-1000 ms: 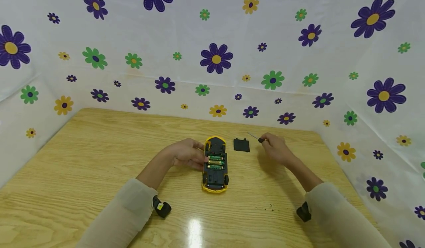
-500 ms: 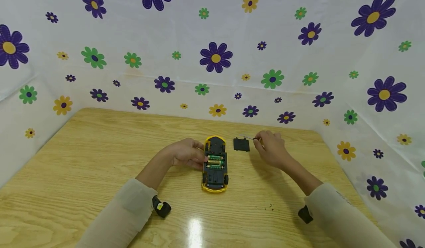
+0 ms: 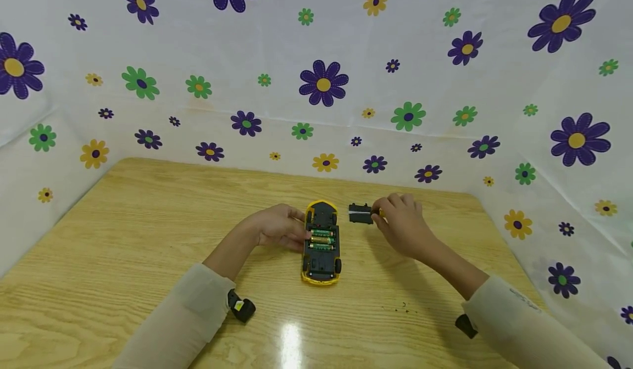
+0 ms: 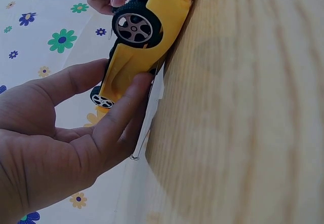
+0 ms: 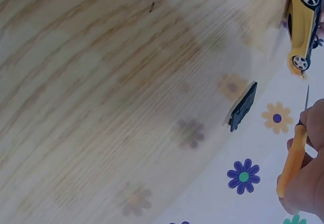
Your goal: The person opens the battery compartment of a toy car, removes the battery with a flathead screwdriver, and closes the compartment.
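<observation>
A yellow toy car lies wheels-up on the table, its battery compartment uncovered and several green-and-gold batteries side by side inside. My left hand grips the car's left side, thumb near the compartment edge and fingers along the bodywork, as the left wrist view shows. In my right hand is a screwdriver with an orange handle, its thin metal shaft pointing left. Seen from the head, that shaft crosses over the black battery cover; in the right wrist view the cover and the shaft appear apart.
Several tiny dark bits are scattered on the wooden table nearer to me on the right. A white flowered cloth hangs behind the table and along both sides. Each sleeve cuff carries a small black camera.
My right hand has moved left with the screwdriver, whose shaft now overlaps the battery cover in the head view. The left hand and the car have stayed in place.
</observation>
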`<action>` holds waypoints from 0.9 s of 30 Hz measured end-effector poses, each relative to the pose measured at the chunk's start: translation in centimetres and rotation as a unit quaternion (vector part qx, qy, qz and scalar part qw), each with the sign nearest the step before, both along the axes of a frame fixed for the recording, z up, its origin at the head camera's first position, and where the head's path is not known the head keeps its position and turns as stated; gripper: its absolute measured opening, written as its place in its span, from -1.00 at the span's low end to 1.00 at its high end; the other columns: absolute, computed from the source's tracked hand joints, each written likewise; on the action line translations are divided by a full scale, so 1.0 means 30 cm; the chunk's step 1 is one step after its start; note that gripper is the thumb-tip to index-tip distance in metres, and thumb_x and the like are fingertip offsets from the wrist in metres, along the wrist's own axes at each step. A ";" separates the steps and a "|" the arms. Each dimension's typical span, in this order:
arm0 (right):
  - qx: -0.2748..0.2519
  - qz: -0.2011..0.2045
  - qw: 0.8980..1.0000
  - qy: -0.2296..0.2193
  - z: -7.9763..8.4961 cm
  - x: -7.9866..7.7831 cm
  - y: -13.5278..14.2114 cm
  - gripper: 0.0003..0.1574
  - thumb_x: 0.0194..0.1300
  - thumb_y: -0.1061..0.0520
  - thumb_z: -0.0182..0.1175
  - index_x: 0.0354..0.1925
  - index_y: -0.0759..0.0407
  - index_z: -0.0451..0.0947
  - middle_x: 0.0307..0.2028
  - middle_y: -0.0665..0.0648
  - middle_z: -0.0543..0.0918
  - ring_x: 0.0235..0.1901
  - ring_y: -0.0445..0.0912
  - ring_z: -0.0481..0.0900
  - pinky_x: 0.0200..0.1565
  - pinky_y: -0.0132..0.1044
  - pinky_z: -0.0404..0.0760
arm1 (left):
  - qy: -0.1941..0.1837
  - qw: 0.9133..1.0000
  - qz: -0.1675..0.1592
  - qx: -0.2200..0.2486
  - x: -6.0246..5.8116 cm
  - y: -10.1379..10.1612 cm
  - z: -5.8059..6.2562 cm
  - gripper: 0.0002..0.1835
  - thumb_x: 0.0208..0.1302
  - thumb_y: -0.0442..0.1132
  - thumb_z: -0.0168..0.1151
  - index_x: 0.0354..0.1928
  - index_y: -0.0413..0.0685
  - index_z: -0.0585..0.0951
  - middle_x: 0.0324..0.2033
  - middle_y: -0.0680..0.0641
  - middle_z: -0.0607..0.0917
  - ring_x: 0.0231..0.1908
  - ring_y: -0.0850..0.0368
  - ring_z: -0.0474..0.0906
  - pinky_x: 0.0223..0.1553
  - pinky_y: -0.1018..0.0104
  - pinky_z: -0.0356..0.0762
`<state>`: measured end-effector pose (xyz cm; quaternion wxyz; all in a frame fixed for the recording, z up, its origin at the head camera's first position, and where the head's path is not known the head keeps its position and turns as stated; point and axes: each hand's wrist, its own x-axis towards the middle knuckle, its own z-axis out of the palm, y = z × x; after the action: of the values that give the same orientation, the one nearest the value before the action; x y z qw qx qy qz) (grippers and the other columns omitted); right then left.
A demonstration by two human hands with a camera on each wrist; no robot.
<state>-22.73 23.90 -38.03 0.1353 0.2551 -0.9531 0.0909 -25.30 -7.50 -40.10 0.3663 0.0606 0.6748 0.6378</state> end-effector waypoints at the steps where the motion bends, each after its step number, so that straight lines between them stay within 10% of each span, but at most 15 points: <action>1: 0.006 0.005 1.000 0.008 0.002 0.004 -0.003 -0.82 0.50 0.13 0.24 0.00 0.16 0.59 -0.17 0.15 0.57 -0.14 0.14 0.35 -0.14 0.03 0.32 | -0.001 1.000 0.001 -0.001 0.000 0.000 0.001 -0.28 0.39 -0.51 0.18 0.52 -0.42 0.13 0.17 -0.38 0.59 0.10 -0.24 0.65 0.09 0.02 0.70; 27: 0.110 0.106 0.983 0.101 0.058 0.082 -0.081 -0.83 0.33 0.12 0.42 -0.10 0.04 0.72 -0.28 0.08 0.64 -0.29 0.02 0.36 -0.25 -0.10 0.31 | -0.002 1.000 -0.004 -0.003 -0.005 -0.002 -0.002 -0.27 0.40 -0.50 0.19 0.52 -0.42 0.12 0.20 -0.39 0.57 0.14 -0.24 0.63 0.10 0.03 0.69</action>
<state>-20.27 21.46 -36.29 0.1913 0.3756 -0.9064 -0.0272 -25.43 -7.56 -40.15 0.3704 0.0609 0.6756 0.6346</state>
